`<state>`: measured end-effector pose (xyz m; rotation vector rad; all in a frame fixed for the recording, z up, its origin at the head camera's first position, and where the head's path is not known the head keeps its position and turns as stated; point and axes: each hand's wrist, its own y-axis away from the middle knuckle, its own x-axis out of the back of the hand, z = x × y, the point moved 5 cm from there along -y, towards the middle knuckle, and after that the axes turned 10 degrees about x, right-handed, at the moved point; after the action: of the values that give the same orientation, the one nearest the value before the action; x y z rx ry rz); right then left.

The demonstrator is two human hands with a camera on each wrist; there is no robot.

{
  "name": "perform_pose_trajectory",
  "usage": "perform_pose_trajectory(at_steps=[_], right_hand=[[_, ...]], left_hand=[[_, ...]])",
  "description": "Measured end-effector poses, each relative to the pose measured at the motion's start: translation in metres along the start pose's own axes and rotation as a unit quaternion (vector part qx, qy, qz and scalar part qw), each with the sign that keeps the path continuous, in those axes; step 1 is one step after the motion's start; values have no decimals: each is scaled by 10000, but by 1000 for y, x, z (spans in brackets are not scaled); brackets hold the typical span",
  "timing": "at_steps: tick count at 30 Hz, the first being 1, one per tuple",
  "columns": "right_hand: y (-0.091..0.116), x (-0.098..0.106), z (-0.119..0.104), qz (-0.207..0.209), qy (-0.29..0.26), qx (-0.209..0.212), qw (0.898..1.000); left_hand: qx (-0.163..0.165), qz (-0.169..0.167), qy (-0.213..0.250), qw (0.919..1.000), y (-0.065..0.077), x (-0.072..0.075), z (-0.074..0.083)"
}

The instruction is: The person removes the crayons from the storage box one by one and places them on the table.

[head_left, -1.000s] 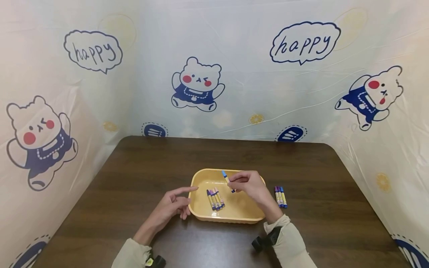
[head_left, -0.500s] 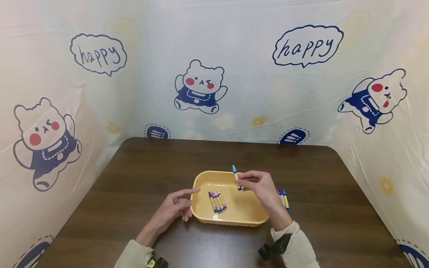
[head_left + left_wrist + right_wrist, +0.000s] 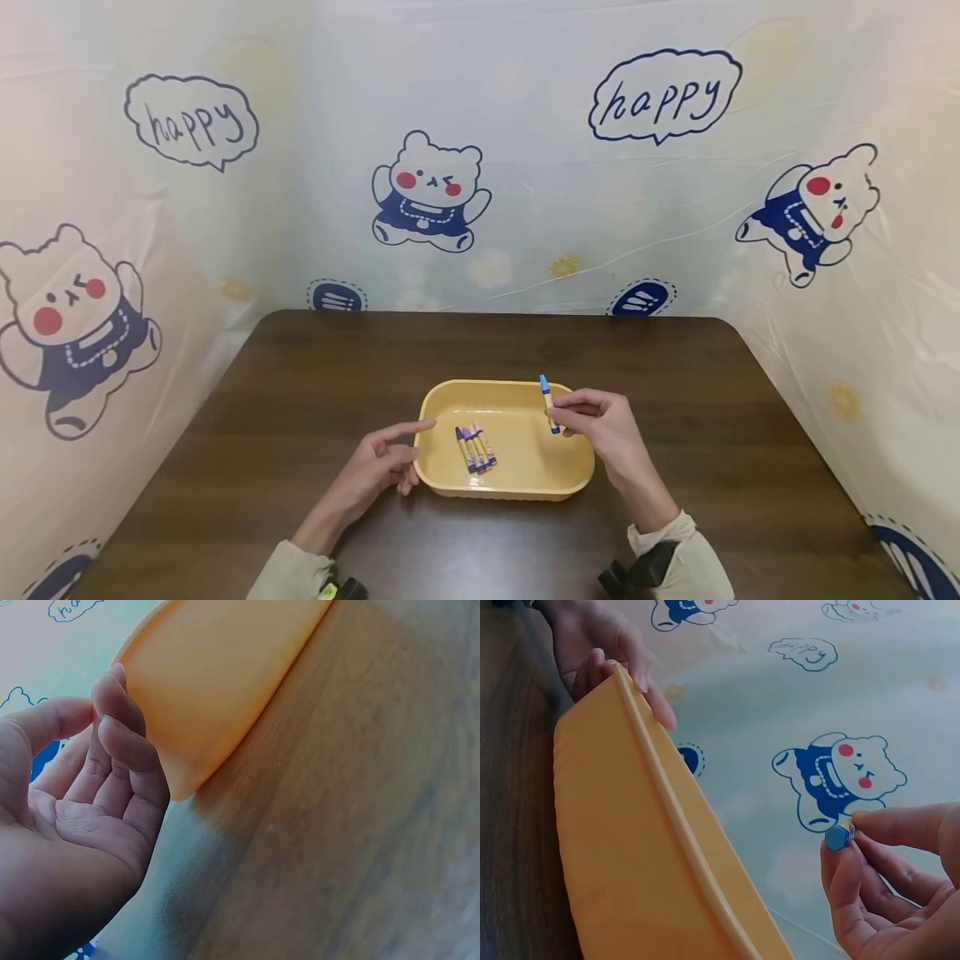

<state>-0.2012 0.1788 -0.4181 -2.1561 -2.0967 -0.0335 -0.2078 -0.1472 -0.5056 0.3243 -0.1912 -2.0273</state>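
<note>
A yellow tray (image 3: 525, 492) stands on the table, several purple and pink-tipped crayons (image 3: 476, 450) lying side by side in its left half. At the tray's left end, my left hand (image 3: 378, 458) holds the rim, index finger reaching over the edge and other fingers curled outside; the left wrist view shows these fingers (image 3: 135, 746) against the wall. My right hand (image 3: 611, 425) pinches a blue crayon (image 3: 547, 392) between thumb and fingertips, tip up, over the tray's right part. In the right wrist view the crayon's blue flat end (image 3: 836, 838) faces the camera.
A dark brown wooden table (image 3: 337, 358) carries the tray. Pale curtains (image 3: 525, 208) with cartoon bears enclose it at the back and both sides. A black camera band (image 3: 645, 571) sits on the right sleeve.
My right hand has moved rightward with the blue crayon, from the tray's middle toward its right end. It now covers the crayons seen on the table right of the tray. The left hand stays put.
</note>
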Motion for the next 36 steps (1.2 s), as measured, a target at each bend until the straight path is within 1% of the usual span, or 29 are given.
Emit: perform_pose_trajectory(at_steps=[4, 6, 8, 11, 16, 21, 24, 27, 31, 33, 36], right_hand=[[4, 5, 2, 26, -39, 29, 10000], [7, 9, 2, 42, -100, 126, 9999], [11, 16, 5, 89, -171, 213, 9996], [20, 30, 11, 290, -232, 212, 9991], [31, 57, 25, 677, -499, 100, 9964], [32, 80, 32, 956, -742, 76, 9926], [33, 92, 38, 1077, -851, -85, 9905], [34, 101, 46, 1108, -894, -283, 9894], [32, 107, 56, 1164, -652, -385, 9903], [30, 109, 59, 1215, -369, -418, 9910], [28, 111, 65, 1245, 156, -610, 9902]], left_hand=[[8, 54, 38, 10000, 2, 3, -2], [-14, 63, 38, 10000, 3, 4, -3], [-24, 51, 48, 10000, 2, 4, -4], [-42, -31, 52, 10000, -1, 1, -6], [-72, -179, -9, 9998, -6, -6, -8], [-119, -166, -11, 9998, -4, -8, -6], [-140, -169, -10, 9998, -3, -7, -3], [-118, -177, -27, 9998, -3, -6, -3], [-112, -121, -46, 9999, -3, -5, -1], [-124, -94, -62, 9999, -2, -4, -1], [-120, -40, -83, 9999, 0, -2, -1]])
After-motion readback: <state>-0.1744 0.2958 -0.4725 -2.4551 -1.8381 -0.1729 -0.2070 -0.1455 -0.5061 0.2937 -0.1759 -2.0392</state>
